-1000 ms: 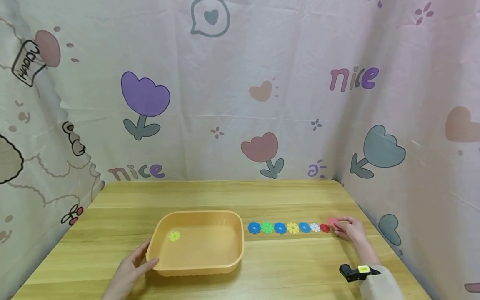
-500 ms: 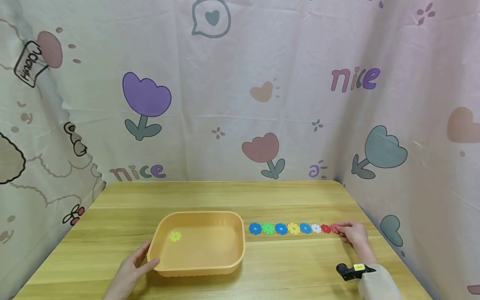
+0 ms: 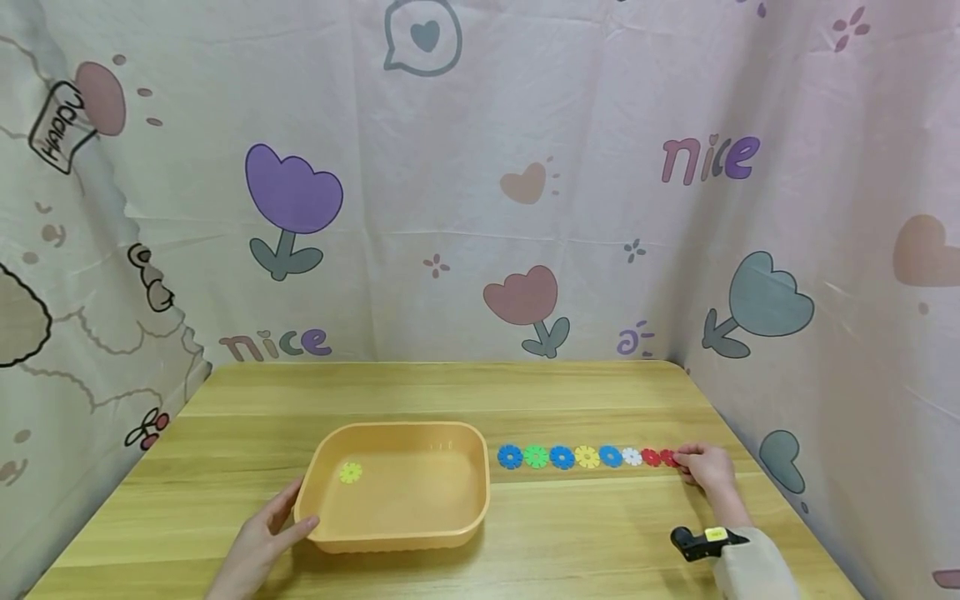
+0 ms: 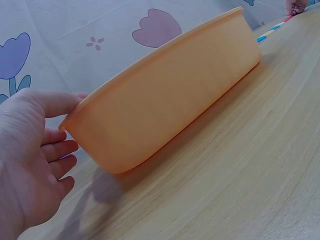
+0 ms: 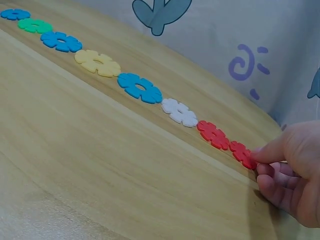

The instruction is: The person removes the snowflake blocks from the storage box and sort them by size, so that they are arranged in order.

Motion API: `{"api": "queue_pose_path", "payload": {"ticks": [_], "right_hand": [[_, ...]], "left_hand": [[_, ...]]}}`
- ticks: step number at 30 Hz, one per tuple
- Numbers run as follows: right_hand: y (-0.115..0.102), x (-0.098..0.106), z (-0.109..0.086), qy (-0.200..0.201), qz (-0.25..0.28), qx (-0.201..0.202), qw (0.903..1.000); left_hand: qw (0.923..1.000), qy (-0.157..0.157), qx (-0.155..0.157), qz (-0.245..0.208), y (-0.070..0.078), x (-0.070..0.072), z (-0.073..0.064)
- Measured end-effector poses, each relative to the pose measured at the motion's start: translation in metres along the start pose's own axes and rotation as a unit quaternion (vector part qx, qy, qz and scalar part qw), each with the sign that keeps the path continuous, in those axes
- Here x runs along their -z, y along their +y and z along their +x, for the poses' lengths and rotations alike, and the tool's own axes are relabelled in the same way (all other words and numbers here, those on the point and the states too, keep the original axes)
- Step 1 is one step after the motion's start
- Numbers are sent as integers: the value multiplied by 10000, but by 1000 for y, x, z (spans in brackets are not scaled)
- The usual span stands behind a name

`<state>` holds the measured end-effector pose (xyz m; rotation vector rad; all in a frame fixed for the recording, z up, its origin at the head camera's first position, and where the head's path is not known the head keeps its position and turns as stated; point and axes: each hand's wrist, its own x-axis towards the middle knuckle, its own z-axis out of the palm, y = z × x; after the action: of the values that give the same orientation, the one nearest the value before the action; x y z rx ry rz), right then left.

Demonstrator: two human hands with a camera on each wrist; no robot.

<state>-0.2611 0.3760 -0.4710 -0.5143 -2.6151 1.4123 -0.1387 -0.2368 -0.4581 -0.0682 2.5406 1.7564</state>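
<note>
A yellow-orange plastic basin (image 3: 405,533) stands on the table, one yellow-green snowflake disc (image 3: 350,472) lying inside. My left hand (image 3: 258,542) holds its left end; in the left wrist view the thumb lies over the basin's rim (image 4: 165,95) and the other fingers curl outside. To the basin's right runs a row of notched snowflake discs: blue (image 3: 510,457), green (image 3: 536,457), blue, yellow (image 3: 587,457), blue, white (image 3: 632,456) and red (image 5: 213,134). At the row's right end, my right hand (image 3: 708,468) pinches another red snowflake disc (image 5: 242,154), flat on the table against its red neighbour.
The wood-grain table (image 3: 450,392) ends at a printed curtain (image 3: 450,317) behind and at both sides. A black strap device (image 3: 705,544) sits on the right wrist, over a light sleeve (image 3: 757,567).
My right hand has lowered the red disc from just above the table to the row's right end and set it beside the other red one. The left hand stays on the basin.
</note>
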Motion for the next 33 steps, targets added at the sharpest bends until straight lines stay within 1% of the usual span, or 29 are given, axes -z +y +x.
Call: {"api": "queue_pose_path", "payload": {"ticks": [3, 7, 10, 12, 14, 16, 18, 22, 24, 26, 29, 33], "right_hand": [[-2, 0, -2, -38, 86, -21, 10000], [-5, 1, -4, -156, 347, -90, 9992], [-12, 1, -6, -267, 275, 12, 9993], [-20, 1, -8, -298, 136, 152, 9993], [-32, -1, -10, -373, -28, 375, 9986], [-47, -5, -14, -479, -44, 578, 9972], [-62, -10, -18, -644, 16, 802, 9947], [-89, -26, -24, -902, 321, 1079, 9895], [-102, -34, -26, -1049, 463, 1206, 9861], [-115, -42, -29, -1205, 635, 1312, 9820], [-135, -54, -36, -1412, 769, 1493, 9756], [-160, -72, -43, -1660, 915, 1787, 9655]], "left_hand": [[10000, 4, 33, 0, -1, 0, -1], [10000, 9, 24, -9, -1, 1, -1], [10000, 36, 35, 83, -1, 0, -1], [10000, 12, 19, 20, 0, 0, -2], [10000, 24, 6, 2, -1, 0, -2], [10000, 34, -17, -4, -1, 0, -2], [10000, 41, -48, -29, -1, 0, -2], [9999, 38, -126, -70, -2, 1, -2], [9999, 33, -107, -3, -2, 2, -2], [9999, 4, -157, -17, -2, 2, -2], [9999, 3, -171, 14, -1, 1, -2], [9998, 21, -177, -97, 0, 0, -1]]}}
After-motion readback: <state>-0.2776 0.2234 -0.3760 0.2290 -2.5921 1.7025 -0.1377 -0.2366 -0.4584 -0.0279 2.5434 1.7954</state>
